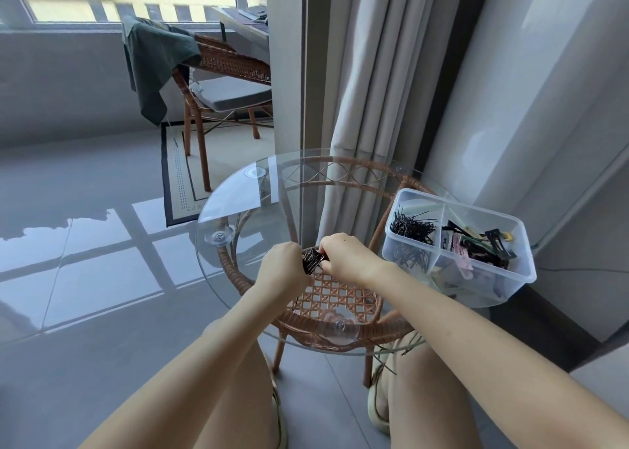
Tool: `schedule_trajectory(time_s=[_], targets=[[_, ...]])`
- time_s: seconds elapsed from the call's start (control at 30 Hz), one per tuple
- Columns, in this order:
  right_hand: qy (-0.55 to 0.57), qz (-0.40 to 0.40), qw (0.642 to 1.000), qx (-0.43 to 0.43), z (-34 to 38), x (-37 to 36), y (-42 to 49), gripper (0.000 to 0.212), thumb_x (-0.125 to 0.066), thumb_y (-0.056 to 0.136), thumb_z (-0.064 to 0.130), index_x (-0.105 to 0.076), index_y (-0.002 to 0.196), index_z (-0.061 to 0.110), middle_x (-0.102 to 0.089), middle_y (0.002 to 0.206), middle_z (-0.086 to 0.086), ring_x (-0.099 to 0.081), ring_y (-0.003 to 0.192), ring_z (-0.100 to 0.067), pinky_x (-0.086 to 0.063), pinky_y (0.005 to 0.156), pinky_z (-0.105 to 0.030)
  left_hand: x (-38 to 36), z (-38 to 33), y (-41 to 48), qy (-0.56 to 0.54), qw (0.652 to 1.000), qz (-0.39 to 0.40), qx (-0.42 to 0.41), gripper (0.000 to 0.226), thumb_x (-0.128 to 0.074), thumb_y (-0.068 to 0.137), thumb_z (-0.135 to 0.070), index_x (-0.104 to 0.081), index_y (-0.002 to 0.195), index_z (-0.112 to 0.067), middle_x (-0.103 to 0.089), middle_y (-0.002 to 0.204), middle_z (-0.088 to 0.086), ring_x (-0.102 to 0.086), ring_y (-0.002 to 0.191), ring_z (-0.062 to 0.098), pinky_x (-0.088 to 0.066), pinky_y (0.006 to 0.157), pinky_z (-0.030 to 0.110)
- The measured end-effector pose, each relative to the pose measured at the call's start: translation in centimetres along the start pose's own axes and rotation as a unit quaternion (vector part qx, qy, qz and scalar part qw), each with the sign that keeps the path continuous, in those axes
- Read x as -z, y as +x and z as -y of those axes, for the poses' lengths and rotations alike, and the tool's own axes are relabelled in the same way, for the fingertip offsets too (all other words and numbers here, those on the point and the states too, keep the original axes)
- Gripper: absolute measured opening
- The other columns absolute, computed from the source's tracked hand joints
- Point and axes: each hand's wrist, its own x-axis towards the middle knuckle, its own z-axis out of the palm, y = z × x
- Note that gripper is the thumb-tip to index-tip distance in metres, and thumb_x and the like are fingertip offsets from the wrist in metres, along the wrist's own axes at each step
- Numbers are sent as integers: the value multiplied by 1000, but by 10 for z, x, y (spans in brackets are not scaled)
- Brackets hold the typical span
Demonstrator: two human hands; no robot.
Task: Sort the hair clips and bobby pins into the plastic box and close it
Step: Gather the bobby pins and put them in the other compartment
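Glass table (238, 196); rattan chair (224, 74) w/ green cloth (153, 57); curtain (374, 74).

One plastic box (457, 244), lid off, two compartments, at the right edge of the one round glass table (238, 189). Box's left compartment: one heap of black bobby pins (412, 227), too many and too tangled to count. Box's right compartment: mixed hair clips (476, 247), black, pink, green, at least one yellow bit; exact number can't be told. Two hands left of the box, left hand (284, 266) and right hand (347, 256), with one small dark bunch of pins (312, 260) between them, count unclear. One wicker chair (224, 84) beyond the table, one green cloth (153, 57) on it. Four suction pads seen under the glass.
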Motion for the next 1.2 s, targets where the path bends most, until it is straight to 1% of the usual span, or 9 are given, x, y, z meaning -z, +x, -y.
schedule_trajectory(time_s=[0.07,0.17,0.27,0.57,0.77,0.87,1.0,1.1,1.2], targets=[[4,-7,1000,-22,4,0,0,12,-51,86,4,-54,75,0,-54,75,-12,-50,68,-27,-37,51,-29,1,-1,2,-7,1000,-6,8,16,-68,76,-13,-55,68,-8,-44,55,0,-50,63,23,-38,53,27],[70,-24,995,-63,0,1,2,24,-55,81,2,-47,59,5,-43,56,-9,-43,56,-24,-31,46,-27,6,-2,3,-26,999,-11,15,12,-71,76,-17,-65,74,-6,-59,65,6,-55,65,24,-48,59,30],[142,-43,985,-92,-6,5,-2,23,-60,79,5,-53,57,5,-44,53,-11,-39,49,-19,-30,43,-22,10,2,4,-60,998,-4,25,23,-75,73,-22,-73,85,-3,-66,72,9,-58,66,23,-54,68,32],[304,-88,939,-135,-23,44,-19,17,-65,76,2,-65,62,-7,-56,54,-12,-48,47,-18,-42,48,-26,18,13,8,-143,988,1,53,19,-74,74,-19,-73,76,0,-62,60,7,-53,52,16,-43,48,20],[286,-201,918,-186,-61,95,-35,14,-64,73,-3,-63,60,-6,-54,50,-12,-45,36,-14,-41,47,-26,28,10,16,-197,978,4,68,18,-76,73,-15,-73,81,1,-69,66,10,-62,54,14,-53,58,22],[191,-198,930,-244,-85,99,-30,11,-66,73,2,-63,64,-5,-60,58,-17,-52,43,-20,-48,60,-33,37,0,18,-257,964,16,70,21,-78,71,-11,-72,86,3,-72,77,16,-67,62,19,-57,62,25],[198,-136,936,-258,-94,83,-19,23,-64,83,14,-64,75,-7,-68,70,-20,-70,71,-36,-58,77,-42,47,-25,21,-296,953,29,52,24,-78,70,-11,-72,88,3,-72,79,17,-71,71,26,-60,72,36],[214,-153,928,-263,-97,84,-17,33,-48,92,17,-64,93,-12,-70,84,-28,-71,76,-39,-57,78,-49,56,-49,28,-309,950,25,37,26,-79,69,-12,-71,90,2,-72,85,19,-71,74,28,-60,74,38],[236,-197,917,-254,-103,92,-26,34,-42,96,16,-63,91,-10,-69,84,-30,-71,70,-38,-59,71,-50,60,-79,43,-310,950,34,18,34,-80,68,-16,-70,96,1,-71,89,14,-70,75,22,-60,72,32]])
